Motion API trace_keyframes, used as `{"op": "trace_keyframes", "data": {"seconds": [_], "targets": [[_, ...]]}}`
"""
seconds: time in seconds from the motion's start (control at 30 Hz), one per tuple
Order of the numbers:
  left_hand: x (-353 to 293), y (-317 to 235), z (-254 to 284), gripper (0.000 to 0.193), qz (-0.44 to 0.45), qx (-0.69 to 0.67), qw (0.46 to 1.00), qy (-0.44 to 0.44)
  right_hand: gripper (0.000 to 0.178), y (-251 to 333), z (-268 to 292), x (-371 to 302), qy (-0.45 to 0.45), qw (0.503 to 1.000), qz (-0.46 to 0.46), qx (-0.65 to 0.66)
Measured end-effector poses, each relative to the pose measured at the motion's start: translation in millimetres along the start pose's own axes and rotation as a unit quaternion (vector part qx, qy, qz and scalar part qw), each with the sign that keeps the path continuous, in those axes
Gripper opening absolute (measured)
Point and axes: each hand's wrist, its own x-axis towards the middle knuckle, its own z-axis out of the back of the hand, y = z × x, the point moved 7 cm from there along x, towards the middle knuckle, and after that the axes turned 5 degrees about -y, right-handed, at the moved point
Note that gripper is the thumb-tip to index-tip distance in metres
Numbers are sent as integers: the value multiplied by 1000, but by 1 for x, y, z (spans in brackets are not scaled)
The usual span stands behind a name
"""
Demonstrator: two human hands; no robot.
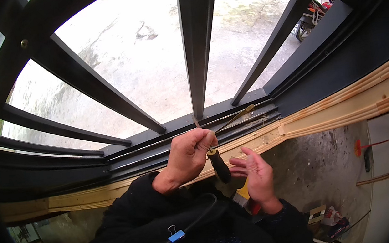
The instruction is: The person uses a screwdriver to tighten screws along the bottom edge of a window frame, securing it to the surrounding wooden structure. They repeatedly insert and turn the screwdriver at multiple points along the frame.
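Note:
A screwdriver with a black handle [220,166] and a yellow collar is in my left hand [188,155]. Closed fingers pinch it above the handle, and the handle hangs below them. A short piece of metal, perhaps its tip, shows above the hand near the window track [152,151]. From beside my left fingertips a thin rod [237,116] with a yellowish end slants up over the track; whether the hand touches it I cannot tell. My right hand [258,176] is just right of the handle, fingers apart and holding nothing.
Dark window bars [196,49] fan out ahead, with pale concrete ground and a parked red motorcycle [314,14] beyond. Light wooden trim [337,110] runs under the frame. A yellow object [243,190] shows below my right hand. A blue binder clip [176,237] grips a cable across my front.

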Motion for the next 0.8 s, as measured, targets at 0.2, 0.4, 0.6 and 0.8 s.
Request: {"op": "trace_keyframes", "data": {"seconds": [0.2,0.4,0.6,0.8], "targets": [[0,3,-2,19,2,64,996,57,45,23,36,5,-94,991,70,56],[2,2,2,17,-7,78,995,62,42,71,52,15,-181,929,318,54],[-2,-4,5,14,-41,107,991,67,37,65,43,20,-182,871,425,-168],[-6,-1,5,13,-49,104,991,66,20,64,47,6,-137,826,421,-349]]}}
